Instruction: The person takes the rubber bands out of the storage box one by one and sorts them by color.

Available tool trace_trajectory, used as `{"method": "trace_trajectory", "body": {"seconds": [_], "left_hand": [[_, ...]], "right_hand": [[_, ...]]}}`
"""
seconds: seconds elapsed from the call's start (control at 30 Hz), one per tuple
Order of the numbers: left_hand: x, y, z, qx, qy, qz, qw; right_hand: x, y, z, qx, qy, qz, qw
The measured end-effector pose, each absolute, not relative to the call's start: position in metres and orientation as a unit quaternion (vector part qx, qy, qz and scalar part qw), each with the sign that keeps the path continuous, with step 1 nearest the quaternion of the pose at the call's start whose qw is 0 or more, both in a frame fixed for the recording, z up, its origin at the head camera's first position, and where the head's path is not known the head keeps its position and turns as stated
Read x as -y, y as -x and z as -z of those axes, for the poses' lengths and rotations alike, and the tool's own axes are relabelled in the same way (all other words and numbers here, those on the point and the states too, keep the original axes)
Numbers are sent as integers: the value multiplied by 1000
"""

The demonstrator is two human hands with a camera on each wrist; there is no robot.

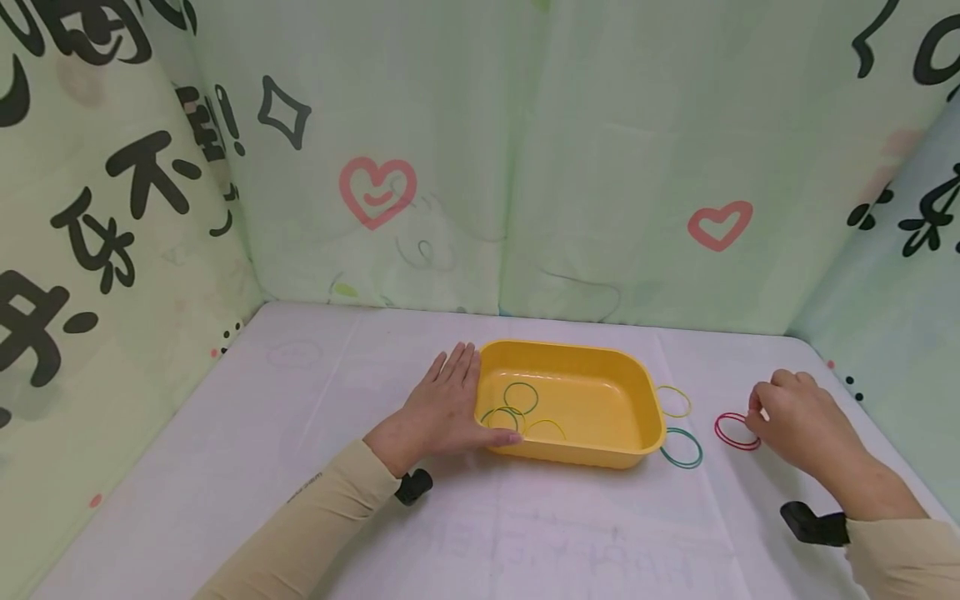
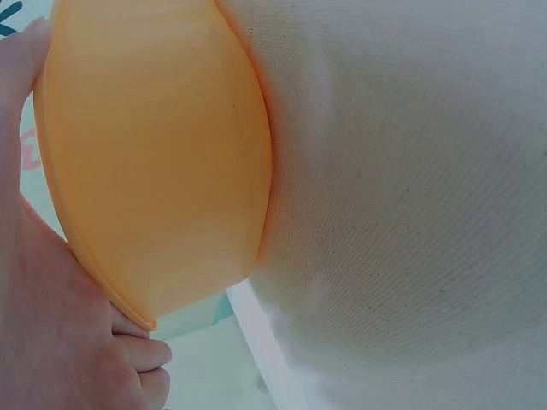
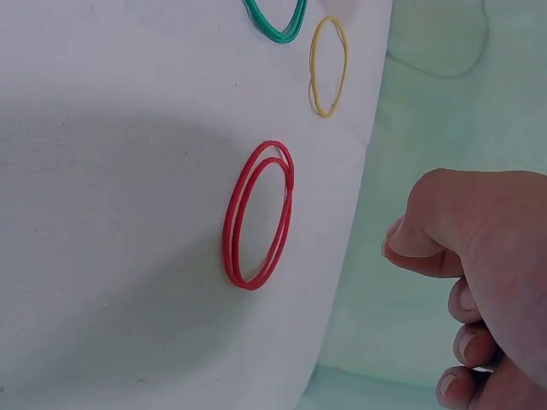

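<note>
My left hand (image 1: 446, 404) rests against the left end of a yellow plastic tray (image 1: 592, 454), its fingers straight along the side and the thumb over the near rim. Several green and yellow rubber bands lie inside the tray, among them a green band (image 1: 521, 383) near its left end. Curled above the table on the right, my right hand (image 1: 806, 425) has its thumb and forefinger tips together, and nothing shows between them. Two overlapping red rubber bands (image 3: 231, 222) lie on the table below it, apart from the fingers.
Right beside the tray are a yellow rubber band (image 1: 688, 402) and green rubber bands (image 1: 701, 454) that lie together. A white cloth (image 1: 555, 533) covers the table. Pale green printed curtains (image 1: 570, 167) stand around its back and sides.
</note>
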State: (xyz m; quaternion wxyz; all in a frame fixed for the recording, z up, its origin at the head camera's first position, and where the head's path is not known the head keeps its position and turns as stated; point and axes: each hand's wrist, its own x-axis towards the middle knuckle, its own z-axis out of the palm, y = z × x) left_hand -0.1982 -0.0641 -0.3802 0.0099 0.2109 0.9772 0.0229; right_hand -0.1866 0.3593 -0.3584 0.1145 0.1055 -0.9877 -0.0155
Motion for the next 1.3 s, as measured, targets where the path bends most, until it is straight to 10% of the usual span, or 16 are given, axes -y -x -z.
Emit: {"method": "trace_trajectory", "body": {"seconds": [1.3], "left_hand": [[64, 197, 379, -978, -209, -22, 11]], "right_hand": [[-287, 193, 336, 961, -204, 22, 184]]}}
